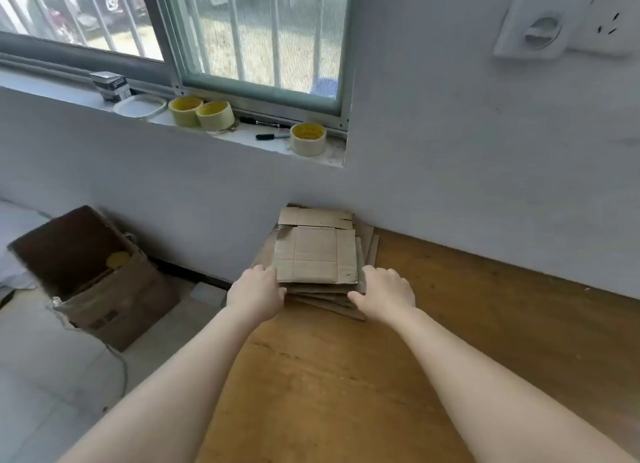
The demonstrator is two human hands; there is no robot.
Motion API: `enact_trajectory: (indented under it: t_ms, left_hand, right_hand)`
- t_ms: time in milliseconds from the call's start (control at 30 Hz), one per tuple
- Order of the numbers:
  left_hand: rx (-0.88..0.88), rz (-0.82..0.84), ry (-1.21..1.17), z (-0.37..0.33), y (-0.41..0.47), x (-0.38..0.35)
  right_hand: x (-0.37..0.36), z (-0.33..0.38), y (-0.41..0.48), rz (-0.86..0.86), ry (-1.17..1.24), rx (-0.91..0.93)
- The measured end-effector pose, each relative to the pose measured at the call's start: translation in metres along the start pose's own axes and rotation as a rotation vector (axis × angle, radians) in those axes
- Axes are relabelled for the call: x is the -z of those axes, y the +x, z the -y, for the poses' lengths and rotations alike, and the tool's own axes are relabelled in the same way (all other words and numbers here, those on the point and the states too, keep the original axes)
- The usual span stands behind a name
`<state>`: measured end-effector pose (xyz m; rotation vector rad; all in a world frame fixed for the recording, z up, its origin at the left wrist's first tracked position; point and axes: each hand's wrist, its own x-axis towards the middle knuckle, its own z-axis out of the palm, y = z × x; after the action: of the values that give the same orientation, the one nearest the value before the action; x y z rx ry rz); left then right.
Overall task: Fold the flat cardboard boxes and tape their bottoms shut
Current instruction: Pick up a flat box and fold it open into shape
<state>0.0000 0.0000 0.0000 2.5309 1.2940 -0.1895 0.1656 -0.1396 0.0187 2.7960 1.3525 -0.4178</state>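
A stack of flat cardboard boxes [316, 251] lies on the wooden table [467, 324] against the wall. My left hand [256, 291] grips the stack's near left corner, fingers curled at its edge. My right hand [382, 294] holds the near right corner, thumb along the front edge. Three rolls of yellowish tape [308, 138] [214, 115] [185, 110] stand on the window sill.
Two black markers [272, 136] lie on the sill, beside a white lid [140, 106] and a small dark box [110, 85]. An open brown carton [93, 275] stands on the tiled floor left of the table. A white wall lies behind.
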Motion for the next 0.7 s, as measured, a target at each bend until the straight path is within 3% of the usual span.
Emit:
enact_trajectory:
  t_ms: [200,400,700]
  left_hand:
    - [0.062,0.048,-0.256,0.003,0.041,-0.023]
    - [0.220,-0.022,-0.548,0.002,0.060,-0.022]
    - [0.460,0.118,-1.362,-0.008,0.053,-0.018]
  right_hand:
    - [-0.026,0.013,0.039,0.088,0.432,-0.206]
    - [-0.034,0.017,0.054,-0.074,0.585,-0.358]
    - [-0.028,0.027,0.034,-0.183,1.053,-0.465]
